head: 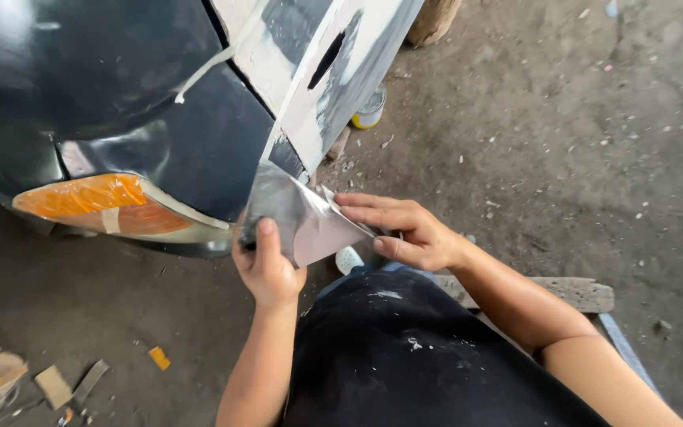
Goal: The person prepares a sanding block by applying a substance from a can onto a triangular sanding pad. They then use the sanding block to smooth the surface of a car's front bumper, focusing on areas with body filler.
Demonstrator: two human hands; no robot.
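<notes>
My left hand [266,265] grips the lower left edge of a shiny grey sheet [298,217], thumb on top, just below the black car body [191,150]. My right hand [405,229] pinches the same sheet's right edge, fingers stretched flat along it. The sheet is folded or creased and held up against the corner of the car, where a panel [333,71] covered in white filler meets the dark bodywork. An orange lamp [96,202] with strips of tape sits on the car to the left of my hands.
A small tin [371,109] stands on the dirt floor under the car. Wood scraps [53,386] lie at lower left. A rough plank [579,292] lies behind my right arm. My dark paint-spotted trousers [405,356] fill the bottom centre.
</notes>
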